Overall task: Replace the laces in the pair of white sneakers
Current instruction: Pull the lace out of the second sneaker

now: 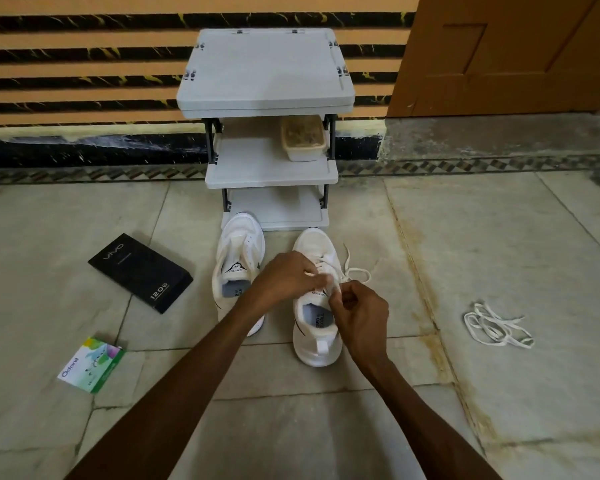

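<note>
Two white sneakers stand side by side on the floor, toes pointing away from me. The left sneaker shows no lace. Over the tongue of the right sneaker both hands work a white lace that loops out to the shoe's right. My left hand pinches the lace at the upper eyelets. My right hand grips another part of it beside the tongue. A loose white lace lies tangled on the floor to the right.
A grey three-tier plastic rack stands behind the sneakers against the striped wall, with a lidded container on its middle shelf. A black box and a small green and white packet lie on the floor to the left. A wooden door is at the back right.
</note>
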A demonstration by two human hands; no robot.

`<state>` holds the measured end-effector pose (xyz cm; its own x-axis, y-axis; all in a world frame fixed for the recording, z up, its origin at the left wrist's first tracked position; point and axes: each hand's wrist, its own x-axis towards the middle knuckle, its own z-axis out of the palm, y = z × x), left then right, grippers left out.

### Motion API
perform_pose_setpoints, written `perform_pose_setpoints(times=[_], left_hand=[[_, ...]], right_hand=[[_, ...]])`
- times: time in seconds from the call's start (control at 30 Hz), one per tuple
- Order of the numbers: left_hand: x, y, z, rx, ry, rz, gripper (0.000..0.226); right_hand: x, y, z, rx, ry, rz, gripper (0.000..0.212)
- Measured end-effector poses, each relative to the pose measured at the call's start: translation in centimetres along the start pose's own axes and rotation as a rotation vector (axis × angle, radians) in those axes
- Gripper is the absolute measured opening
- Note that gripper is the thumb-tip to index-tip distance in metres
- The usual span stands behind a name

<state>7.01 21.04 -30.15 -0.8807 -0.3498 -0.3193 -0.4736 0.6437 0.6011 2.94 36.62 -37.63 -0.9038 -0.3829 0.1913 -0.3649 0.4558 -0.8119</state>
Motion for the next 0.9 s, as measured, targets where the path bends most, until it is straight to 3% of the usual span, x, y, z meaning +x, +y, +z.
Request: perform_pose_setpoints(times=[0.03,0.07,0.1,0.13,0.2,0.27,0.3,0.33,0.37,0.47,0.53,0.63,0.7,0.73,0.8,0.87,0.9], left_hand=[[0.2,0.2,0.0,0.215,0.060,0.065,0.028],[0.2,0.5,0.0,0.251,0.153,0.121,0.024],[0.0,0.8,0.0,0.128,0.271,0.193,0.022],[-0.2,1.0,0.2,-0.133,0.402,0.248,0.022],[-0.5,0.9,0.5,-0.898,0.603,0.200,0.019],[-1.1,0.7,0.8,-1.586,0.450,0.023,0.025],[-1.1,0.3,1.1,-1.700,0.345,-0.012,0.029],[-1.0,-0.1,1.3,-1.621,0.286,-0.011,0.030],[-0.9,-0.3,1.2,-1.379,0.275,0.023,0.030],[0.3,-1.2,1.8,-0.174,0.285,0.194,0.025],[0.6,-1.2,2.3,0.377,0.217,0.228,0.024],[0.6,-0.6,3.4,0.556,0.244,0.264,0.022],[0.4,-0.1,3.2,0.298,0.317,0.233,0.015],[0.2,0.0,2.6,0.012,0.385,0.165,0.010],[-0.3,0.0,1.0,-0.809,0.440,-0.008,0.023],[-0.7,-0.5,0.0,-1.486,0.345,-0.043,0.030],[-0.8,-0.8,-0.3,-1.645,0.275,-0.056,0.028]], right_hand=[[0.0,-0.2,0.2,-0.005,-0.009,-0.007,0.015],[0.0,-0.2,0.3,-0.004,-0.012,-0.014,0.014],[0.0,-0.2,0.2,0.001,-0.007,-0.016,0.013],[-0.1,-0.1,0.1,0.008,0.001,-0.012,0.013],[-0.1,0.2,-0.1,0.027,0.013,-0.007,0.013],[-0.1,0.5,-0.2,0.041,0.010,-0.011,0.010],[-0.1,0.4,-0.2,0.043,-0.001,-0.011,0.010],[-0.1,0.3,-0.1,0.044,-0.005,-0.010,0.010],[-0.1,0.2,-0.1,0.045,-0.005,-0.006,0.011],[0.0,0.1,0.0,0.037,-0.017,-0.001,0.015],[-0.1,0.0,0.0,0.013,-0.039,-0.012,0.018],[0.0,-0.1,-0.2,0.005,-0.052,-0.027,0.018],[-0.1,0.0,-0.3,0.034,-0.029,-0.010,0.018],[-0.2,0.1,-0.5,0.053,-0.009,-0.002,0.017],[-0.2,0.3,-0.7,0.078,0.012,0.009,0.014],[-0.1,0.2,-0.4,0.087,-0.015,0.016,0.014],[-0.2,0.2,-0.3,0.081,-0.031,0.019,0.014]])
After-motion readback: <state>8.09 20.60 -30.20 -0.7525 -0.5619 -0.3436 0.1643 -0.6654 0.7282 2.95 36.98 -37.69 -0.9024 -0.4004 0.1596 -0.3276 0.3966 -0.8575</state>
